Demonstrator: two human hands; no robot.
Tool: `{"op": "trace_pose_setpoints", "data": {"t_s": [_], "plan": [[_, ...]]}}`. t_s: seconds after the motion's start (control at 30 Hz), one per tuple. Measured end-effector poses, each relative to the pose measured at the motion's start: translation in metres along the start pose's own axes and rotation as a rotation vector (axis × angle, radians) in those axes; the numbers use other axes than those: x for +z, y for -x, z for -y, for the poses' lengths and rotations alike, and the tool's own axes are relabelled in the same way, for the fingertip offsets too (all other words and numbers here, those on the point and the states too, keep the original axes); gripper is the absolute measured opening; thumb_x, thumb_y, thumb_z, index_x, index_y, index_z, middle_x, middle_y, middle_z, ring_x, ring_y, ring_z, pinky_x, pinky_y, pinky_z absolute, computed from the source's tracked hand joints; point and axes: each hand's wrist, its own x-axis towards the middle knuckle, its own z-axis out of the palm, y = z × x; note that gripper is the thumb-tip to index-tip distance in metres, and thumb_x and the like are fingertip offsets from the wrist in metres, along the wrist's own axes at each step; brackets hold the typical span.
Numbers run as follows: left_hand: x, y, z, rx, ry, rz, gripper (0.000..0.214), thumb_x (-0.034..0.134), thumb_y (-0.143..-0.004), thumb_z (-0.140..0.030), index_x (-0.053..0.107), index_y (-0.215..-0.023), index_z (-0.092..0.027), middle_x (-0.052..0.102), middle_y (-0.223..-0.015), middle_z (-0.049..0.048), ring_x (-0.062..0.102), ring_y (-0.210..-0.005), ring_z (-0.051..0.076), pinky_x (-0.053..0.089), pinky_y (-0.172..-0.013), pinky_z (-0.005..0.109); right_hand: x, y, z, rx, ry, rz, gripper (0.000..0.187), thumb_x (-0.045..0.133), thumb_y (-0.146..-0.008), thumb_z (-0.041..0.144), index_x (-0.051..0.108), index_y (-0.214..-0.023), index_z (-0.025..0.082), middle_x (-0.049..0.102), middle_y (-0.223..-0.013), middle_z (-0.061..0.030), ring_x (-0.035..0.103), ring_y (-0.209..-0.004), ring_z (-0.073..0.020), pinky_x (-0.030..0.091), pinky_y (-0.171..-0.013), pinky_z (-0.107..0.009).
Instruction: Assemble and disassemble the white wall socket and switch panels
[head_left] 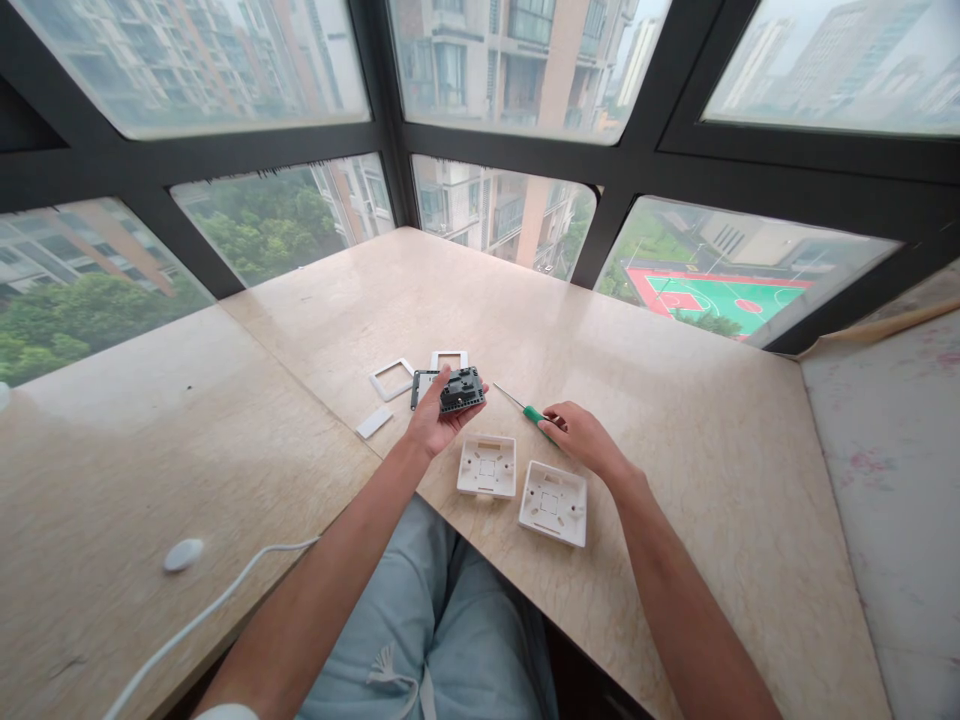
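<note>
My left hand [437, 420] grips a wall switch module [462, 388], its black back facing up, above the counter. Beside it, partly behind my thumb, shows a second switch module [420, 386] with a pale face and dark edge. The fingers of my right hand [581, 435] are closed around the handle end of a screwdriver [534, 414] with a green handle; its thin shaft points away to the left, low over the counter. Nearer my body sit two open white mounting boxes, the left box [487, 467] and the right box [553, 503].
White frames [391, 380] [450, 357] and a white cover plate [374, 422] lie on the stone counter [712, 480]. Further left are a white round object [183, 555] and a white cable [217, 603]. Dark-framed windows [510, 165] border the far side.
</note>
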Motion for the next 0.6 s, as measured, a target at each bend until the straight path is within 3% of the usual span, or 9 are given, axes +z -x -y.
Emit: {"op": "trace_pose_setpoints", "data": {"t_s": [0.17, 0.37, 0.6], "plan": [[-0.0007, 0.0031, 0.0007, -0.015, -0.043, -0.032, 0.021, 0.064, -0.086, -0.012, 0.065, -0.106, -0.007, 0.075, -0.095, 0.0152, 0.074, -0.09, 0.024, 0.064, -0.077, 0.033, 0.0004, 0.0, -0.0013, -0.007, -0.01, -0.007, 0.019, 0.054, -0.092, 0.031, 0.069, -0.097, 0.02, 0.07, -0.099, -0.0086, 0.063, -0.091, -0.0212, 0.048, -0.078, -0.031], [-0.0022, 0.0056, -0.0005, 0.013, -0.152, -0.016, 0.014, 0.066, -0.085, -0.013, 0.068, -0.098, -0.008, 0.075, -0.091, 0.0143, 0.074, -0.084, 0.021, 0.064, -0.065, 0.026, 0.0003, -0.0003, -0.0023, -0.002, -0.029, 0.006, 0.02, 0.054, -0.092, 0.031, 0.069, -0.097, 0.019, 0.069, -0.1, -0.0095, 0.064, -0.091, -0.0215, 0.048, -0.078, -0.032], [-0.0041, 0.0098, -0.0055, 0.007, -0.194, 0.097, 0.034, 0.067, -0.074, 0.002, 0.066, -0.107, -0.007, 0.073, -0.101, 0.0136, 0.073, -0.091, 0.022, 0.063, -0.069, 0.023, -0.0002, 0.0004, -0.0015, -0.006, -0.031, 0.006, 0.02, 0.054, -0.092, 0.031, 0.069, -0.097, 0.02, 0.069, -0.1, -0.0086, 0.063, -0.09, -0.0207, 0.048, -0.077, -0.03]]}}
